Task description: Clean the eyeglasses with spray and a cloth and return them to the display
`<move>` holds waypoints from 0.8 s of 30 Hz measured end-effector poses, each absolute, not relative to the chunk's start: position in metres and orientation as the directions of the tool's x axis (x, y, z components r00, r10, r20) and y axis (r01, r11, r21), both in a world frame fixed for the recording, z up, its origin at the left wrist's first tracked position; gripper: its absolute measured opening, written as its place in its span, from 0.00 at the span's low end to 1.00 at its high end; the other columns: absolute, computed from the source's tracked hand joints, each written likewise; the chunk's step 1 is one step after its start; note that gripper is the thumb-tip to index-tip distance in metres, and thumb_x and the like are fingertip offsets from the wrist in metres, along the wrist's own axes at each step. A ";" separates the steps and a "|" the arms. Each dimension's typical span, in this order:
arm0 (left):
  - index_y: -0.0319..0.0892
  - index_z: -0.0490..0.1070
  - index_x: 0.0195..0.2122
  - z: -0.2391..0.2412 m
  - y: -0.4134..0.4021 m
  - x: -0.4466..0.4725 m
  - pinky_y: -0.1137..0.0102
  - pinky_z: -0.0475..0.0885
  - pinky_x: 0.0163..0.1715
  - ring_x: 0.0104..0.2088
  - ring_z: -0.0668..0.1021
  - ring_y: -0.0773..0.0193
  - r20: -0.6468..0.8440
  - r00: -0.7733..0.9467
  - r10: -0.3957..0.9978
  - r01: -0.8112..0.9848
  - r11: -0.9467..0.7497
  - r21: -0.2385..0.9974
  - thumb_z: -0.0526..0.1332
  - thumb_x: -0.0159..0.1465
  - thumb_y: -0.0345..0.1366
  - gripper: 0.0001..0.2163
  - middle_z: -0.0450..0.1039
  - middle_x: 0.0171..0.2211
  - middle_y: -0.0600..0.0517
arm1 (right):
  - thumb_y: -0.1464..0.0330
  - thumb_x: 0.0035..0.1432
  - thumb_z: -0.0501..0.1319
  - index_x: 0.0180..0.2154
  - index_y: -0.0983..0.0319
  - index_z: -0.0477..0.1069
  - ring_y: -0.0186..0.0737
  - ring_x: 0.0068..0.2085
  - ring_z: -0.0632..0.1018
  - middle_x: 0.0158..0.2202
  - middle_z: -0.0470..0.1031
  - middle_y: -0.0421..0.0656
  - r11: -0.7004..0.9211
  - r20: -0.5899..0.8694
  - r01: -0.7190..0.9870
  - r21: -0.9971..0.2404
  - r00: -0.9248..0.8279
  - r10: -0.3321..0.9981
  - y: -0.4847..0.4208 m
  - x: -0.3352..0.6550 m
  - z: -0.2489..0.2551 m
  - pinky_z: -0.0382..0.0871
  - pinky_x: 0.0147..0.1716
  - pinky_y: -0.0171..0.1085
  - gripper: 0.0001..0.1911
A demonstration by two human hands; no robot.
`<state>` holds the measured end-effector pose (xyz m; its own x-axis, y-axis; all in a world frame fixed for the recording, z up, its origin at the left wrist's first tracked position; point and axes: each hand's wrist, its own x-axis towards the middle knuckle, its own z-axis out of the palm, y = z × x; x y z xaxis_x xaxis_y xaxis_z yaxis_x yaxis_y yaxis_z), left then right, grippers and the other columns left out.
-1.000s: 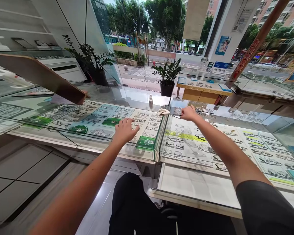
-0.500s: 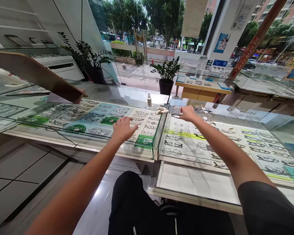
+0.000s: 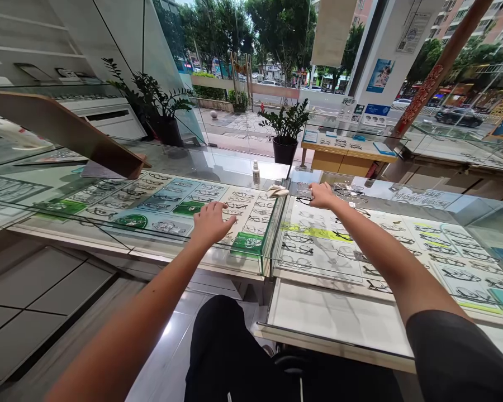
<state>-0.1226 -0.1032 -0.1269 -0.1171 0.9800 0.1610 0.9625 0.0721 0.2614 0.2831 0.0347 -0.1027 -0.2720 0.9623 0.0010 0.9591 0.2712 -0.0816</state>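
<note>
My left hand (image 3: 212, 223) is over the left glass display case, fingers spread and holding nothing. Beneath its glass lie rows of eyeglasses and a green card (image 3: 249, 242). My right hand (image 3: 322, 195) is at the glass top of the right-hand case, its fingers closed on a pair of dark-framed eyeglasses (image 3: 304, 200). Part of that frame is hidden behind the fingers. More eyeglasses (image 3: 350, 190) lie on the glass just beyond this hand. A folded pale cloth (image 3: 277, 191) is to its left, near the joint between the cases.
A small white spray bottle (image 3: 256, 173) stands behind the cloth. At left a brown tilted board (image 3: 67, 131) rises over the counter. An open white drawer (image 3: 335, 318) juts out below the right case. Potted plants (image 3: 285, 149) stand beyond the counter.
The eyeglasses at my right hand have tilted and sunk slightly, and that hand has barely moved. My left hand holds its place. The whole view has shifted a little.
</note>
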 end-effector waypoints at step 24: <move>0.45 0.69 0.64 -0.127 -0.104 -0.122 0.41 0.64 0.67 0.69 0.67 0.35 0.160 -0.119 0.980 0.963 0.075 0.261 0.53 0.70 0.55 0.28 0.67 0.70 0.35 | 0.68 0.57 0.67 0.65 0.64 0.64 0.61 0.66 0.68 0.63 0.69 0.58 0.279 0.143 0.960 0.024 -0.280 0.949 0.025 0.275 -0.105 0.39 0.77 0.61 0.35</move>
<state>-0.1224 -0.1036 -0.1267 -0.1192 0.9799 0.1601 0.9625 0.0745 0.2607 0.2754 0.0247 -0.1046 -0.2798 0.9493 0.1433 0.9599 0.2793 0.0241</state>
